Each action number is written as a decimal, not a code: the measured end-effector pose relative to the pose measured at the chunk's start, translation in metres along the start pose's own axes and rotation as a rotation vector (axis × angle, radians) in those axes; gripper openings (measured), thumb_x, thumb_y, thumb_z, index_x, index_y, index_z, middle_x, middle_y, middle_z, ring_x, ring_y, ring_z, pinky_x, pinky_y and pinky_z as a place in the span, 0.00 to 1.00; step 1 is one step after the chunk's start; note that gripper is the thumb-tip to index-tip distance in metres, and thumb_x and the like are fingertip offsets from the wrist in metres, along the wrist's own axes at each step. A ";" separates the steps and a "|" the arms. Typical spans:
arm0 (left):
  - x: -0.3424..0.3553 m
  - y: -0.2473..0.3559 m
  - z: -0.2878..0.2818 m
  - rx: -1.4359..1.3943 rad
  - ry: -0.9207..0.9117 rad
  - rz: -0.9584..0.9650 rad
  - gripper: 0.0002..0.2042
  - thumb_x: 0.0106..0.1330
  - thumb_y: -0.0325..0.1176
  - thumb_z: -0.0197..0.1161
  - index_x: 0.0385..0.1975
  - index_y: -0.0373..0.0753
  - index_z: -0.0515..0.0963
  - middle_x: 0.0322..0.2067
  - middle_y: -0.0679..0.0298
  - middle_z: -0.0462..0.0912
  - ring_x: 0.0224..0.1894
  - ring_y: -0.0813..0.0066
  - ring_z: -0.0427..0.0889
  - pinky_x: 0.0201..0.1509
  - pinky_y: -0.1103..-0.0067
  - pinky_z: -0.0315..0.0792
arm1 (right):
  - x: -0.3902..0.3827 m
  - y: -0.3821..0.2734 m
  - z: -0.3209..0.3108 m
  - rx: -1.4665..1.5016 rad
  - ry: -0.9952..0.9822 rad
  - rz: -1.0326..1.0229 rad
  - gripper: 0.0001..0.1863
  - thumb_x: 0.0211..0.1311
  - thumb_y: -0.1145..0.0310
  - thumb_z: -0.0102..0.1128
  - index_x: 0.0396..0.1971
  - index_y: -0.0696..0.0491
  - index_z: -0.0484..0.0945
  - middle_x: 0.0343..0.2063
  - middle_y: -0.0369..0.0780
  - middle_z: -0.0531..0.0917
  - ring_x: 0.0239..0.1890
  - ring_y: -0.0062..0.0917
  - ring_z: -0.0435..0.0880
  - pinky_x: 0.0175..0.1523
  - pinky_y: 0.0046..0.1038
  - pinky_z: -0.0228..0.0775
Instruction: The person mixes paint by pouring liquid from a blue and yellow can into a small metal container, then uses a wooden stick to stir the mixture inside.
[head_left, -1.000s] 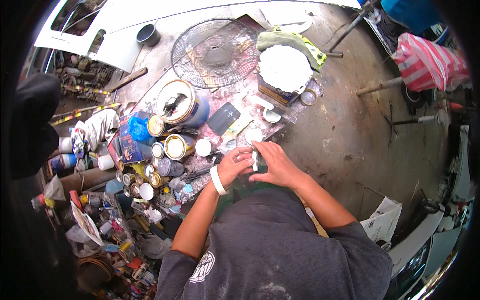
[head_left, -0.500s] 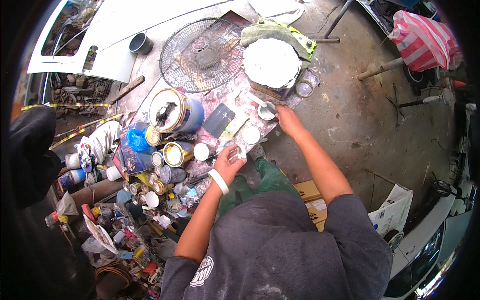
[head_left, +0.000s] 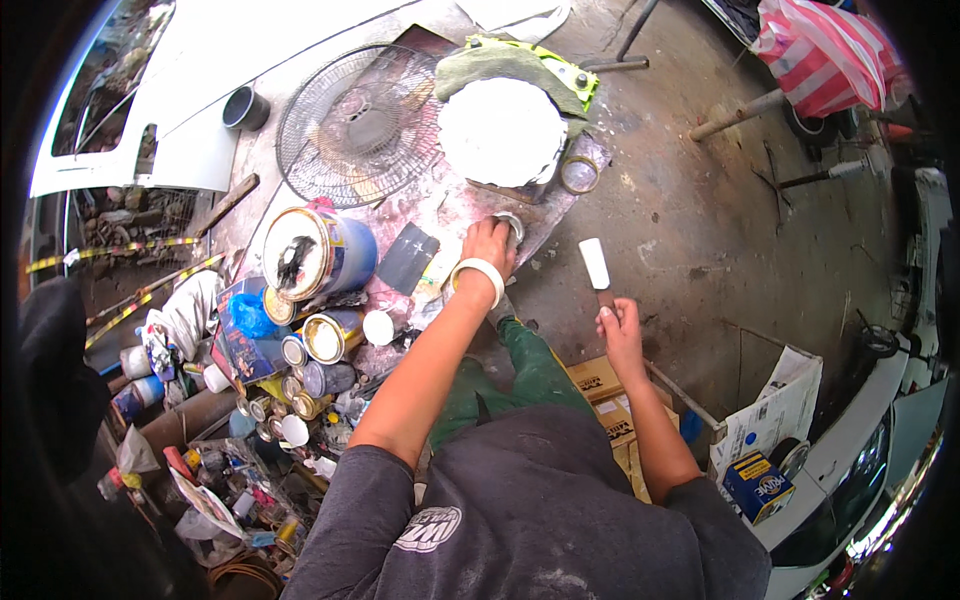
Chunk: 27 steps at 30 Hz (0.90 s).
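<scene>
Head view: spatula (head_left: 594, 263) juts beyond right hand (head_left: 622, 328) gripping its handle (head_left: 604, 297); left hand (head_left: 488, 246), grip unclear.

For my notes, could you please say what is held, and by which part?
The right hand holds a white tool by its brown end; whether the left hand holds anything cannot be told.

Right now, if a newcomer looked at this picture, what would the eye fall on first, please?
Probably the bright white round top at the upper middle, with the black wire fan guard to its left. The red-and-white striped bag at the upper right also stands out. Lower down, the right hand holds a white-ended tool above the floor, while the left hand is at a small round container.
</scene>
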<state>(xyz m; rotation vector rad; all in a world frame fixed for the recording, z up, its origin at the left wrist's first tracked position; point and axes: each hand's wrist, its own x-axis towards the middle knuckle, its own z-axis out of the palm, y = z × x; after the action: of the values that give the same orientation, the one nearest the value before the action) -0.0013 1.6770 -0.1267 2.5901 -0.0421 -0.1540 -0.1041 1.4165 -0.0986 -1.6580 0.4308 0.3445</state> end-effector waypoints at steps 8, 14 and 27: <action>0.012 -0.006 0.016 0.132 -0.023 0.050 0.26 0.55 0.32 0.67 0.57 0.40 0.73 0.57 0.54 0.71 0.57 0.53 0.70 0.59 0.62 0.67 | -0.015 0.058 0.005 0.277 0.153 0.317 0.15 0.64 0.74 0.59 0.47 0.54 0.66 0.28 0.35 0.74 0.18 0.14 0.69 0.20 0.19 0.61; 0.009 0.004 0.011 0.154 -0.016 0.021 0.26 0.54 0.33 0.69 0.55 0.39 0.73 0.60 0.52 0.68 0.58 0.50 0.67 0.63 0.61 0.64 | 0.017 0.033 0.050 0.340 0.144 0.252 0.11 0.68 0.72 0.53 0.48 0.55 0.71 0.34 0.37 0.77 0.20 0.16 0.73 0.23 0.20 0.68; 0.013 -0.008 0.008 -0.054 0.125 -0.069 0.18 0.48 0.29 0.62 0.43 0.41 0.82 0.55 0.54 0.75 0.56 0.50 0.69 0.63 0.63 0.63 | 0.028 0.046 0.067 0.291 0.220 0.148 0.07 0.70 0.73 0.50 0.43 0.56 0.74 0.34 0.37 0.78 0.24 0.16 0.75 0.26 0.20 0.70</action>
<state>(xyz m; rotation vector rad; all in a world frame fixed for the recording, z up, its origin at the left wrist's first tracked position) 0.0107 1.6787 -0.1393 2.5432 0.0958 -0.0182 -0.0997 1.4761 -0.1608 -1.3869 0.7359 0.1975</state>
